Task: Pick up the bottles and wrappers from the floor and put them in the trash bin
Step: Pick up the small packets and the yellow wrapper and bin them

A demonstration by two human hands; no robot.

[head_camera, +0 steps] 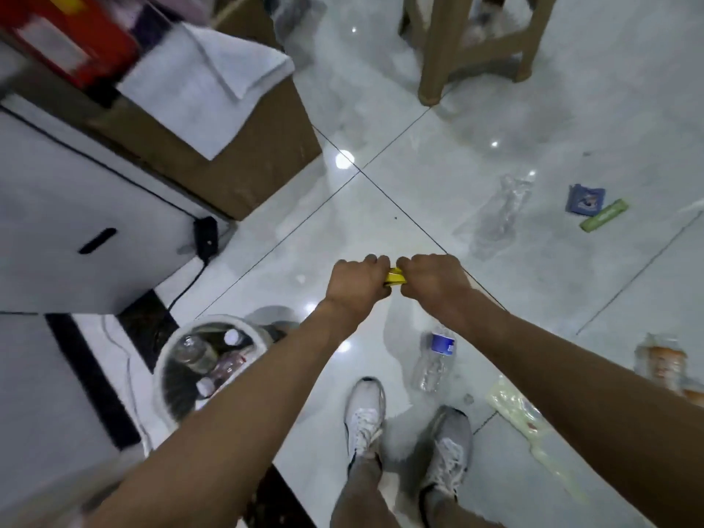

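Note:
My left hand [356,278] and my right hand [432,276] are both closed on a small yellow wrapper [394,278], held between them above the floor. The white trash bin [167,360] stands at lower left with several bottles inside. On the floor lie a clear bottle with a blue label [434,360] near my feet, a crushed clear bottle [503,211] further right, a blue wrapper [585,198], a green wrapper [604,215], a pale yellowish wrapper [518,409] and an orange-labelled bottle [663,362] at the right edge.
A cardboard box [244,154] draped with white cloth and a white appliance [76,230] with a black cable stand at the left. A beige stool [434,51] stands at the top. My grey shoes [364,413] are on the glossy tile floor [381,207].

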